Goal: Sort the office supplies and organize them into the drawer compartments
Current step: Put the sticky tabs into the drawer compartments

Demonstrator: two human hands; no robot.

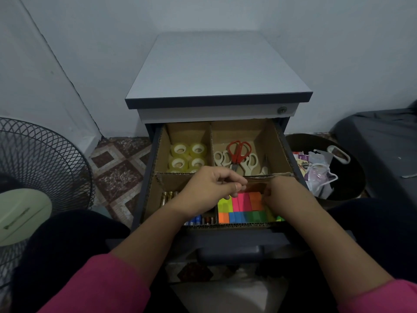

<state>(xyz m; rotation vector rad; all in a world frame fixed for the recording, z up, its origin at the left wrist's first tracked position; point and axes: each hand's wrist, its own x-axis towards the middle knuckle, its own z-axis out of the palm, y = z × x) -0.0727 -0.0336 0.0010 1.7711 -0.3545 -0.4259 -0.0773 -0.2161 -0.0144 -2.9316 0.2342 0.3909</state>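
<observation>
The open drawer (291, 152) has cardboard dividers (211, 143) that make four compartments. Tape rolls (188, 155) lie in the back left one. Red and cream scissors (239, 154) lie in the back right one. Batteries (168, 196) fill the front left compartment, partly hidden under my left arm. Coloured sticky notes (244, 208) fill the front right one. My left hand (209, 188) hovers over the middle divider with its fingers curled, thumb against forefinger, and nothing shows in it. My right hand (285, 196) grips the right edge of the orange sticky notes (256, 199).
The grey cabinet top (216, 66) stands over the drawer against the wall. A standing fan (33, 168) is at the left. A dark bin (352, 177) with plastic packaging (320, 170) stands at the right. The dark drawer handle (230, 254) is at the front, between my knees.
</observation>
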